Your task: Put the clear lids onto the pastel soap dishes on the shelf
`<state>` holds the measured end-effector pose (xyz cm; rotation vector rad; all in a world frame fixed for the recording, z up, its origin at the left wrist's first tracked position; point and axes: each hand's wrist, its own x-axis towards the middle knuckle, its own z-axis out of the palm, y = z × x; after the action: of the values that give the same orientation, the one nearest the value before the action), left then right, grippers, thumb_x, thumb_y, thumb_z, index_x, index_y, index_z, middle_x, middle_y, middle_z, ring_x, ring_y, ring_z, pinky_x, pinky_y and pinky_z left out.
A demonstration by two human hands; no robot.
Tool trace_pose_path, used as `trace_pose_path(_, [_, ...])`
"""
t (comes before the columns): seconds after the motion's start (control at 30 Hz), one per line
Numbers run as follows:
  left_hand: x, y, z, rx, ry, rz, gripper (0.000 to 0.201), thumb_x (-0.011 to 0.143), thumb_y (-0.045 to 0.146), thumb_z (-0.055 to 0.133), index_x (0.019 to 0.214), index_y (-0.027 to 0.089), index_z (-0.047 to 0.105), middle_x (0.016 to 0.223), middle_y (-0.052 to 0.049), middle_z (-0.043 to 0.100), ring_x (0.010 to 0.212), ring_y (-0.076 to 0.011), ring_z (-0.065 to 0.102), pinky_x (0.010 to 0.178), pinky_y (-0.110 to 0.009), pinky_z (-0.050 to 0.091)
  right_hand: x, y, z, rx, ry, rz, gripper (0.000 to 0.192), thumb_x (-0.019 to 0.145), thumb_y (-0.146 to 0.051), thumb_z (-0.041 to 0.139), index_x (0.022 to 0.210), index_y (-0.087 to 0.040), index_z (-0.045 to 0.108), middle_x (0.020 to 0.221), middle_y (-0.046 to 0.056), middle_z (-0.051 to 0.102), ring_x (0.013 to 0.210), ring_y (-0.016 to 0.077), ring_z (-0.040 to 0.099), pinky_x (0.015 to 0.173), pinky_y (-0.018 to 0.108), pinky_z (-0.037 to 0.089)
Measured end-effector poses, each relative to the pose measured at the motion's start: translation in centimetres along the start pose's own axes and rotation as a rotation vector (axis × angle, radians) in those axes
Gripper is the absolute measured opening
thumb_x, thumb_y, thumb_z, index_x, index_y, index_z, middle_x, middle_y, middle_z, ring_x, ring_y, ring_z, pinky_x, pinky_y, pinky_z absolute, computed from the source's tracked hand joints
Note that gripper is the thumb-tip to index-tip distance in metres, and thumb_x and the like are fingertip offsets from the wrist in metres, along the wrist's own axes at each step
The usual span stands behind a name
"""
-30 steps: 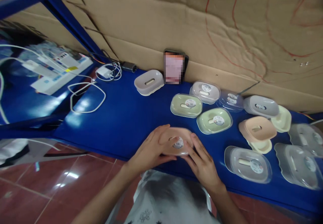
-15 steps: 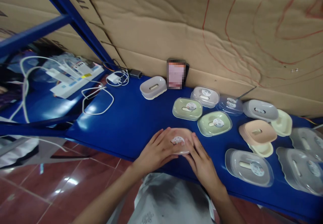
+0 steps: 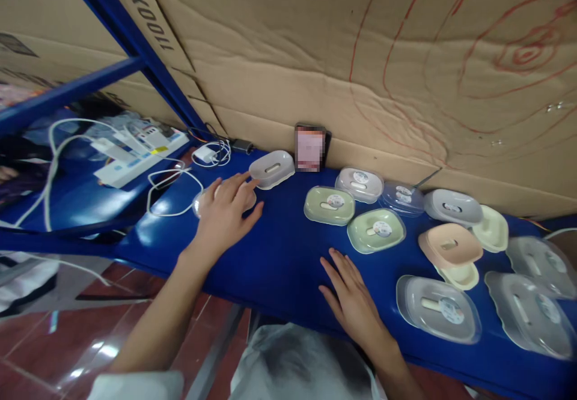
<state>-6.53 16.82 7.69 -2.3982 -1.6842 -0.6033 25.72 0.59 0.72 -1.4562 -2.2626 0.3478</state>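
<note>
Left hand on a soap dish, right hand flat

The left hand [image 3: 223,211], grip closed over the pink soap dish [image 3: 204,200], sat at 10 o'clock from the right hand [image 3: 350,298], open on the blue surface [image 3: 279,250].

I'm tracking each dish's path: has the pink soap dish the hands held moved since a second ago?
Yes. The pink soap dish has gone left under the left hand, and now sits near the white cable, left of the grey dish. The right hand rests flat.
</note>
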Motion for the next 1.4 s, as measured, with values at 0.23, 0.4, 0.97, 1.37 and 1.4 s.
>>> trace_pose_path(0.23, [9.3,1.1,2.6,0.170,-0.414,-0.005,0.041,0.101,0.033,0.062,0.135,0.012,0.071,0.140,-0.023,0.071,0.133,-0.0422,0.065,0.123,-0.064,0.032,0.2,0.0,-0.4,0.030,0.003,-0.009,0.047,0.112,-0.031,0.056,0.159,-0.025,0.056,0.167,0.010,0.054,0.155,0.0318,0.051,0.125,0.061,0.050])
trace_pose_path(0.4, [3.5,2.5,0.8,0.070,-0.441,0.080,0.034,0.099,0.037,0.070,0.127,0.019,0.075,0.130,-0.015,0.076,0.118,-0.0353,0.072,0.104,-0.047,0.053,0.3,-0.1,-0.7,0.024,0.010,-0.020,0.046,0.111,-0.030,0.057,0.157,-0.024,0.057,0.167,0.011,0.053,0.155,0.0304,0.052,0.124,0.058,0.053])
trace_pose_path(0.97, [-6.3,3.5,2.7,-0.229,-0.094,-0.036,0.037,0.112,0.035,0.050,0.139,0.018,0.069,0.133,-0.015,0.071,0.130,-0.0346,0.062,0.111,-0.053,0.051,1.1,-1.8,-1.1,-0.074,-0.027,-0.139,0.043,0.110,-0.022,0.053,0.153,-0.024,0.060,0.147,0.008,0.071,0.140,0.0260,0.061,0.132,0.058,0.033])
trace_pose_path(1.37, [-9.0,8.8,1.7,-0.193,-0.110,0.124,0.055,0.109,0.038,0.061,0.162,0.027,0.051,0.173,-0.019,0.042,0.159,-0.0409,0.042,0.132,-0.070,0.014,1.0,-1.5,-1.2,-0.069,0.009,-0.050,0.041,0.112,-0.025,0.052,0.153,-0.027,0.059,0.155,0.007,0.065,0.147,0.0278,0.053,0.128,0.056,0.033])
trace_pose_path(1.4, [-9.0,8.4,1.9,-0.187,-0.101,0.079,0.054,0.109,0.037,0.059,0.161,0.027,0.051,0.171,-0.019,0.045,0.158,-0.0400,0.044,0.131,-0.068,0.018,1.0,-1.5,-1.2,-0.053,0.029,-0.040,0.039,0.112,-0.025,0.054,0.149,-0.028,0.062,0.148,0.007,0.069,0.141,0.0270,0.057,0.127,0.055,0.034])
